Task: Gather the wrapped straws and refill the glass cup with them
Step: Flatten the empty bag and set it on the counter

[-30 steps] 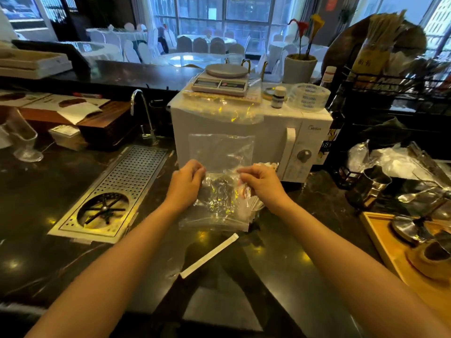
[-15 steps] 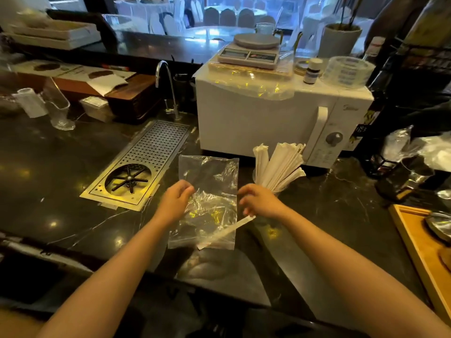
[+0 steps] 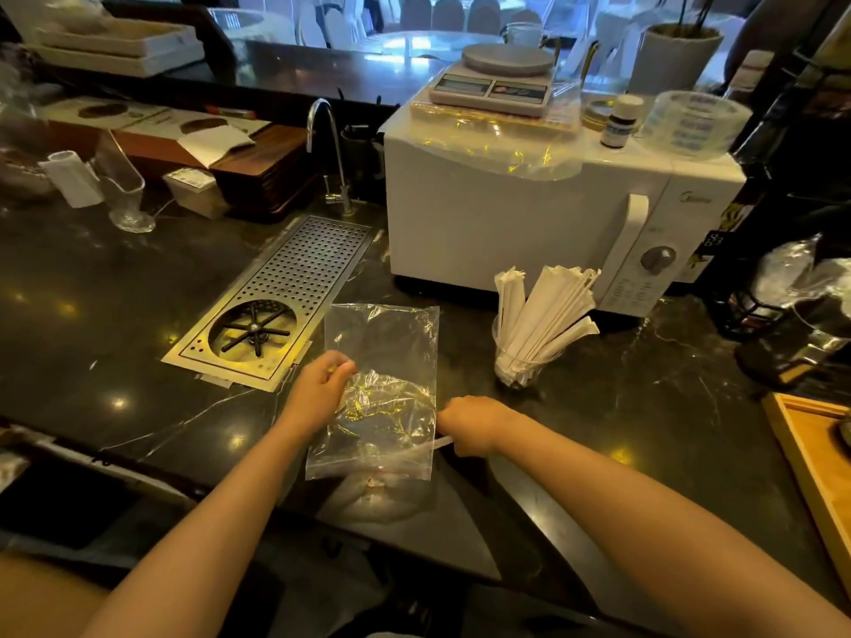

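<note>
A clear plastic bag [image 3: 387,361] hangs over the dark counter, pinched at its left edge by my left hand [image 3: 322,384]. My right hand [image 3: 469,423] is closed on one end of a single paper-wrapped straw [image 3: 414,451], which lies behind the lower part of the bag. To the right, in front of the microwave, stands the glass cup [image 3: 522,366] holding several wrapped straws [image 3: 548,310] that fan out to the right.
A white microwave [image 3: 506,214] with a kitchen scale [image 3: 497,80] stands behind the cup. A metal rinser tray [image 3: 285,297] and tap [image 3: 329,149] lie to the left. A wooden tray [image 3: 815,458] is at the right edge, a metal pitcher [image 3: 801,343] beyond it.
The view has tilted down and the hands have come nearer to me. My right hand has dropped from the bag and closed on the loose straw lying on the counter.
</note>
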A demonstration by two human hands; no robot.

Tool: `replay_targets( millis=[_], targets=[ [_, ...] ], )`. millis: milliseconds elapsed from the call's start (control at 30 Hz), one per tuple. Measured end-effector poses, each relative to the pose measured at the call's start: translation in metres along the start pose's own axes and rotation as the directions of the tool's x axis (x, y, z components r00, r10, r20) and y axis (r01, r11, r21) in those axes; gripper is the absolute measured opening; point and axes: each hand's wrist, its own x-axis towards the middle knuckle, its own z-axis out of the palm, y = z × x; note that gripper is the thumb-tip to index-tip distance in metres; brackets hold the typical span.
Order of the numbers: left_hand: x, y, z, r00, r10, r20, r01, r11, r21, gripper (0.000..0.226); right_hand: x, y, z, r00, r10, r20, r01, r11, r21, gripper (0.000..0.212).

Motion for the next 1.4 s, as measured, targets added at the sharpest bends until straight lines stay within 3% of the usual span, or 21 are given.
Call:
replay_targets(
  millis=[267,400,500,567,667,833,1033,1167,1267,1400],
  targets=[
    [0.02,0.011,-0.001,0.999,0.045,-0.023,-0.046,0.998,-0.036,0.016,-0.021,0.027,-0.023,0.99,0.142,0.023,-0.142,0.99,0.007,0.028],
    [0.03,0.023,0.004,0.998,0.052,-0.031,-0.055,0.992,-0.11,0.021,-0.049,0.055,-0.047,0.964,0.265,0.025,-0.265,0.946,0.187,0.027],
    [0.037,0.038,0.007,0.998,0.062,-0.003,-0.062,0.983,-0.17,0.023,-0.07,0.073,-0.067,0.937,0.349,-0.003,-0.293,0.791,0.537,0.008],
    [0.043,0.048,0.009,0.995,0.094,0.016,-0.089,0.98,-0.177,0.025,-0.082,0.081,-0.082,0.91,0.398,-0.116,-0.196,0.661,0.724,0.006],
    [0.051,0.061,0.014,0.989,0.141,0.035,-0.132,0.975,-0.178,0.026,-0.089,0.092,-0.093,0.804,0.543,-0.245,-0.032,0.45,0.892,0.006],
    [0.056,0.077,0.023,0.983,0.171,0.073,-0.153,0.968,-0.201,0.024,-0.074,0.105,-0.085,0.661,0.713,-0.235,-0.042,0.348,0.937,0.023],
    [0.06,0.087,0.03,0.976,0.193,0.103,-0.167,0.962,-0.215,0.022,-0.066,0.11,-0.072,0.682,0.718,-0.137,-0.085,0.265,0.96,0.024],
    [0.062,0.098,0.036,0.966,0.228,0.118,-0.197,0.953,-0.228,0.022,-0.073,0.114,-0.075,0.633,0.76,-0.146,-0.03,0.213,0.977,0.033],
    [0.063,0.109,0.044,0.96,0.248,0.132,-0.212,0.947,-0.241,0.019,-0.083,0.116,-0.078,0.6,0.772,-0.208,0.028,0.24,0.97,0.042],
    [0.062,0.128,0.061,0.949,0.277,0.149,-0.228,0.933,-0.28,0.016,-0.1,0.111,-0.081,0.676,0.701,-0.227,0.115,0.203,0.972,0.042]
  ],
)
